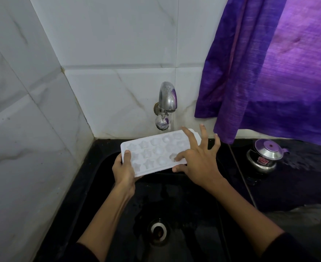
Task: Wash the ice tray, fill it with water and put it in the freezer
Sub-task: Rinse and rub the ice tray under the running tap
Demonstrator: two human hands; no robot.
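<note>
Left hand (123,168) grips ice tray (152,154) end, over sink (106,186); right hand (197,159) splayed, finger prob. in a corner cavity.

A black counter (297,178) runs along the tiled wall, with a black sink (174,205) set into it. To the right of the sink a small lidded steel pot (263,157) stands on the counter, whose surface looks wet, perhaps.

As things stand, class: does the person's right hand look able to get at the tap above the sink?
Probably yes. The right hand is spread over the ice tray, one finger in a cell, gripping nothing. The tap sits just beyond the tray's far edge, with nothing between. The left hand holds the tray.
</note>
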